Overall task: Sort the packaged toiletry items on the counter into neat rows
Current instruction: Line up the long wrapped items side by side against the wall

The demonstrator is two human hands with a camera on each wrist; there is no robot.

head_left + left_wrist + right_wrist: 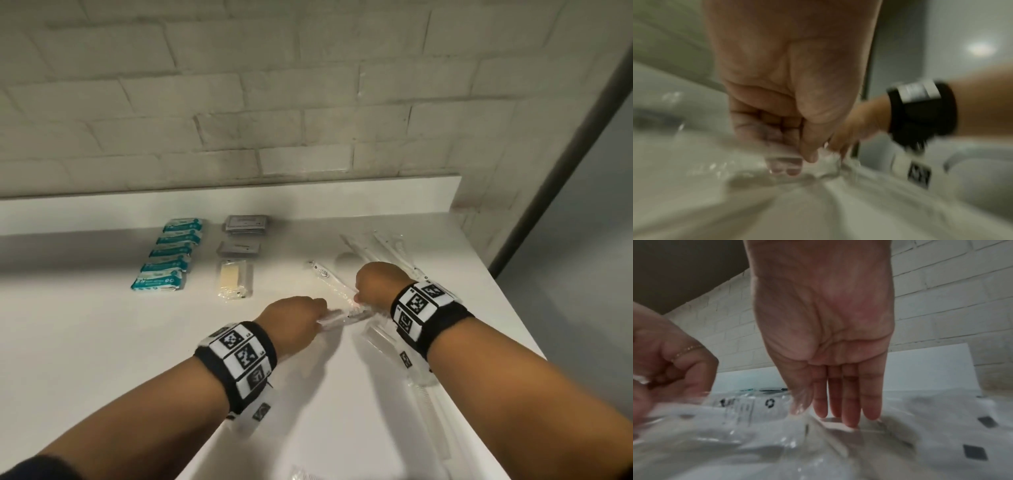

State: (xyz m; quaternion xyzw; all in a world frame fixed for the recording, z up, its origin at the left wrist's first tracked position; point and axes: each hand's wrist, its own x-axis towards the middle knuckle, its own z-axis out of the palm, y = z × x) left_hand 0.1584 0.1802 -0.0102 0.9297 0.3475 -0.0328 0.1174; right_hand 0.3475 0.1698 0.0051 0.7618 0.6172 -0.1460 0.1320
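My left hand (301, 318) (797, 146) curls its fingers and thumb around one end of a clear-wrapped toothbrush pack (346, 313) low over the white counter (102, 342). My right hand (376, 284) (838, 394) points straight fingers down onto the counter, its thumb against the clear wrap of a second toothbrush pack (325, 277) that lies diagonally. At the left, several teal packets (171, 253) form a column. Beside them are grey sachets (245, 224) and a cream item in a clear bag (233, 279).
More clear toothbrush packs lie loose behind my right hand (376, 246) and under my right forearm near the counter's right edge (428, 404). A raised white ledge (239, 195) and a brick wall (274, 102) close off the back.
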